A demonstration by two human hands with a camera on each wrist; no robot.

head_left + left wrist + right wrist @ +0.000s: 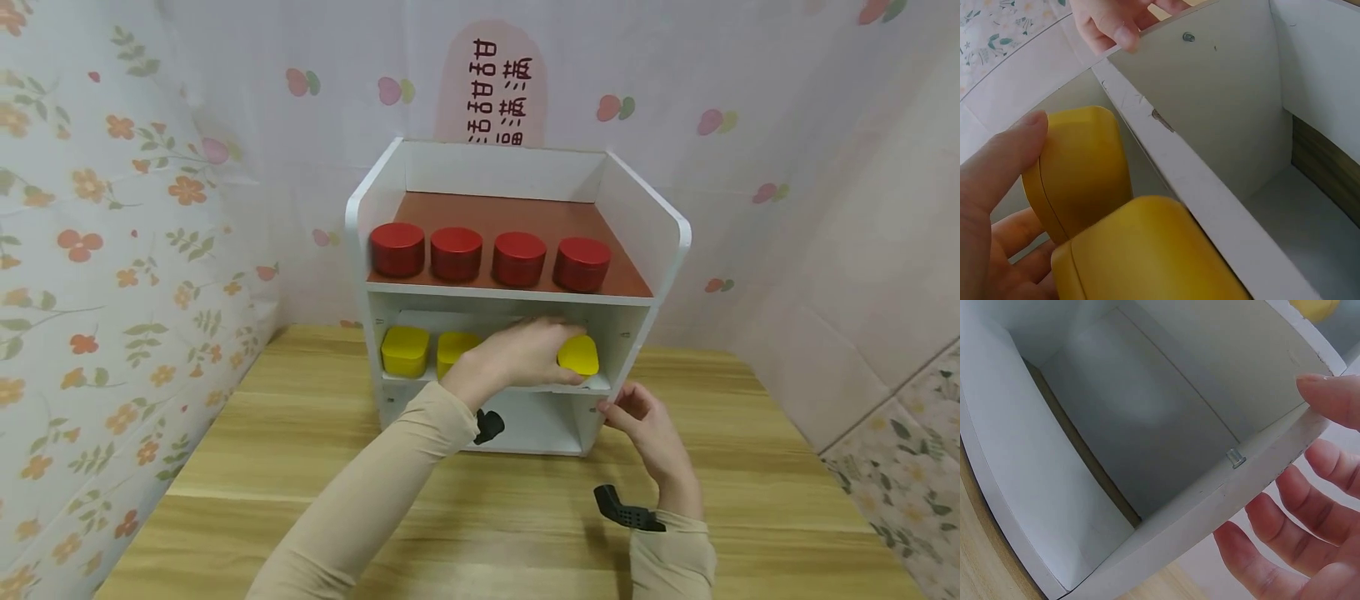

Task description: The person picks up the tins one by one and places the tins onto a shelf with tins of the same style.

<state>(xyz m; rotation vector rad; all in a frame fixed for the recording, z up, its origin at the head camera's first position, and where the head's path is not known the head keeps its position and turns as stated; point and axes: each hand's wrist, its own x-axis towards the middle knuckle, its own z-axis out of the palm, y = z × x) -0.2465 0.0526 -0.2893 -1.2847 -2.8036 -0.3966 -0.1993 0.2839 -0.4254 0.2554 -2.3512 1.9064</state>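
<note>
My left hand reaches into the middle level of a small white shelf unit. It grips a yellow rounded-square tin at the right end, thumb on the near side in the left wrist view and fingers partly hidden behind. Close by, a second yellow tin sits on the same board; in the head view the hand covers it. My right hand holds the unit's right side panel, its thumb at the front edge and its fingers along the outer face.
Two more yellow tins, one far left and one beside it, share the middle level. Along the top stand several red round tins. Below is an open white compartment. A wooden table carries the unit, with patterned cloth behind.
</note>
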